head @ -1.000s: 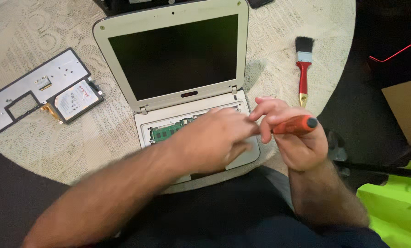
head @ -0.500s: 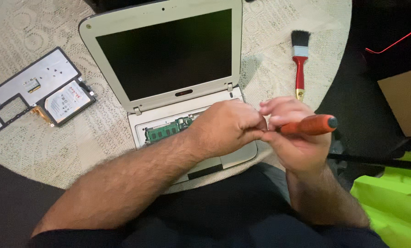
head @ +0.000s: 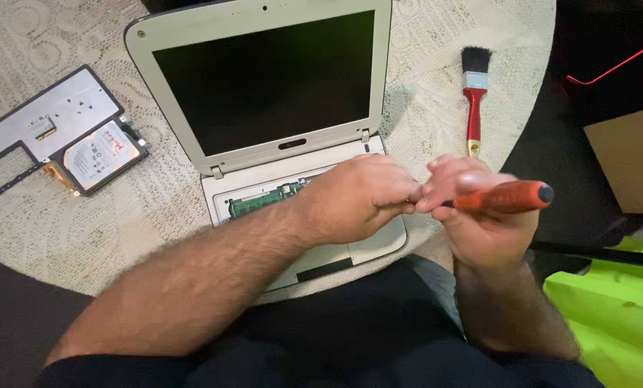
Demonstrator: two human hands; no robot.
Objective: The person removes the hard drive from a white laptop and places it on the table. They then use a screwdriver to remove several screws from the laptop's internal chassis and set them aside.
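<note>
From the head camera, looking down, the right hand (head: pixel 483 223) was closed around a screwdriver (head: pixel 505 196) with an orange-red handle. The handle lay almost level, its dark end cap pointing to the right, and the tool was held in the air above the near right edge of the worktop (head: pixel 436 93). The metal shaft was hidden between the two hands, so I could not tell where the tip was.

The left hand (head: pixel 361 197) was curled, with its fingertips pressed against the fingers of the right hand, just at the place where the shaft should begin. It seemed to pinch something small there, but what it was could not be seen.

Under the left hand stood a small white laptop (head: pixel 264 93), open, with a dark screen. Its keyboard was off, and a green circuit board (head: pixel 264 201) showed in the open base, just left of the left hand.

On the far right side of the worktop lay a paintbrush (head: pixel 474 100) with a red handle and black bristles, well apart from the laptop. On the left lay a flat grey keyboard panel (head: pixel 48 122), and touching its near right corner a silver hard drive (head: pixel 102 154). The worktop was round and covered by a pale lace cloth. At the near right, off the worktop, there was a bright green thing (head: pixel 609 316).
</note>
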